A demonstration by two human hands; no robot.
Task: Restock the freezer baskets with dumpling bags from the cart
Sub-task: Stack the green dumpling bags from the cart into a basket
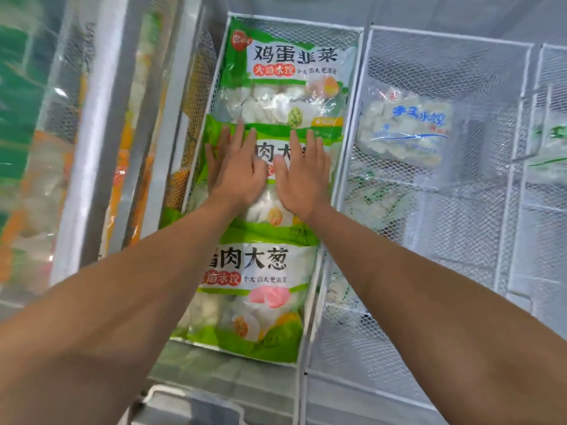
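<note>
At far left, blurred green and orange packages (21, 124) show behind a glass freezer panel, next to a pale metal frame post (92, 133). Right of the post, a white wire-mesh freezer basket (352, 124) holds three green-and-white dumpling bags laid in a row from far to near. The far bag (285, 78) lies flat at the back of the basket, its printed face up. The middle bag (270, 207) overlaps the far bag's lower edge and is largely covered by two bare hands. The near bag (260, 299) lies closest to the camera, its lower edge reaching the basket's front rim.

The left hand (236, 170) lies palm down on the middle bag, fingers straight and slightly spread, its grip closed around nothing; the fingertips reach the seam where the middle and far bags meet. Just beside it, the right hand (302, 176) lies flat on the same bag in the same manner, fingers extended, holding nothing. The thumbs are near each other, apart by a narrow gap. Both forearms stretch in from the lower corners.

To the right, a second mesh basket (448, 50) holds a clear bag of pale dumplings with blue lettering (405, 127), leaning against its left wall above other bags lower down. At the far right edge, a third basket (552, 72) shows part of another clear bag (549, 148).
</note>
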